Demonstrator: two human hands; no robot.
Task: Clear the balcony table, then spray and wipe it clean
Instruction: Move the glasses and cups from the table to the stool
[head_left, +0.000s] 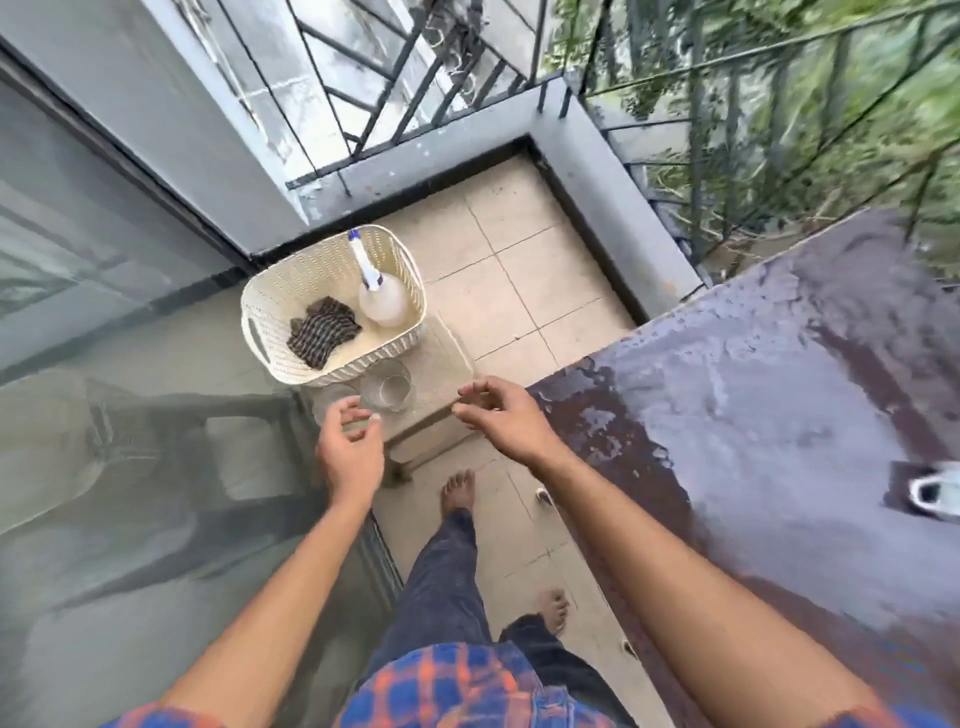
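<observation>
The table (779, 395) fills the right side of the view, its dark top worn and patchy, with a white cup (935, 493) on a dark square near its right edge. To its left, on the tiled floor (519, 270), a low pale stool (441, 374) carries a cream basket (270, 312). Inside the basket a spray bottle (382, 301) stands against the right wall, its nozzle tilted up toward the far rim, and a dark striped cloth (322, 332) lies crumpled on the bottom beside it. Two clear glasses sit on the stool just in front of the basket: one glass (387, 389) is plain to see, the second glass (332, 400) is partly hidden behind the left hand (350, 452). That hand hovers above the second glass with fingers curled and spread, holding nothing; whether a fingertip touches the rim cannot be told. The right hand (501, 415) hangs over the stool's near edge, beside the table's corner, fingers loosely curled and apart, empty. Both bare feet stand on the tiles below, between the glass door (104, 364) and the table.
</observation>
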